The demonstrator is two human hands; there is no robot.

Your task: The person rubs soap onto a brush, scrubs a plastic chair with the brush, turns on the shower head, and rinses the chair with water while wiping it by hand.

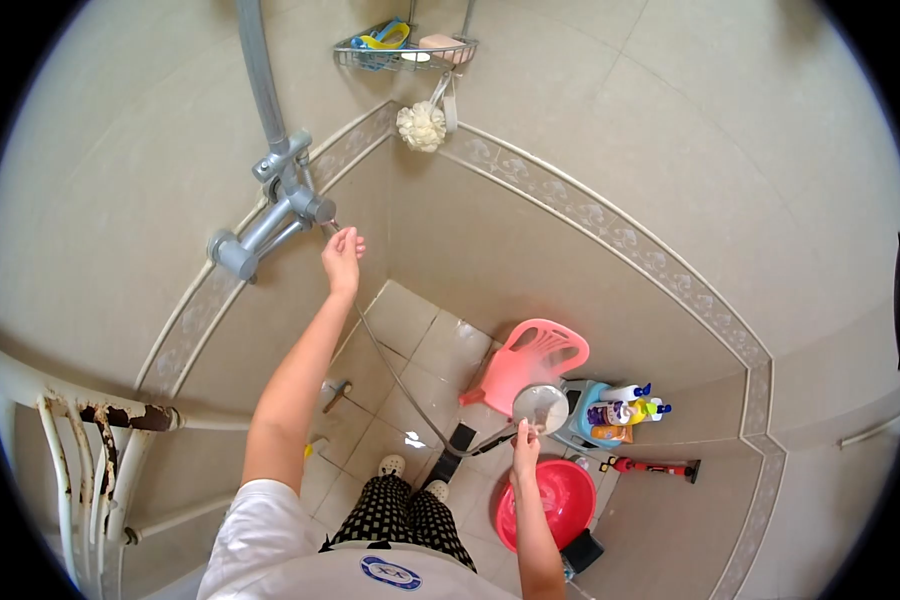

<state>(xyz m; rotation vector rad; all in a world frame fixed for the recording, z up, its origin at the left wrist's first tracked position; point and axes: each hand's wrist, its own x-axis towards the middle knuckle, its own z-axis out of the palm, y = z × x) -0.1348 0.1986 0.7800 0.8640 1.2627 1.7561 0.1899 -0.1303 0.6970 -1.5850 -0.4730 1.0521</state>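
Observation:
My left hand [342, 262] is raised just below the end knob of the grey wall mixer tap [288, 205], fingers curled in. The shower hose [395, 372] runs down behind that hand, and whether the fingers grip it is hidden. In my right hand [526, 452] is the handle of a round shower head [541, 408], held over the floor. A faint spray shows in front of it, toward a pink plastic chair [515, 365]. The hose loops low between tap and shower head.
A red basin [550, 505] stands on the tiled floor by my right forearm. Several bottles [625, 405] crowd a bluish stool near the wall. A wire corner shelf [405, 55] hangs above a bath puff [421, 127]. Rusty white pipes [110, 460] are at left.

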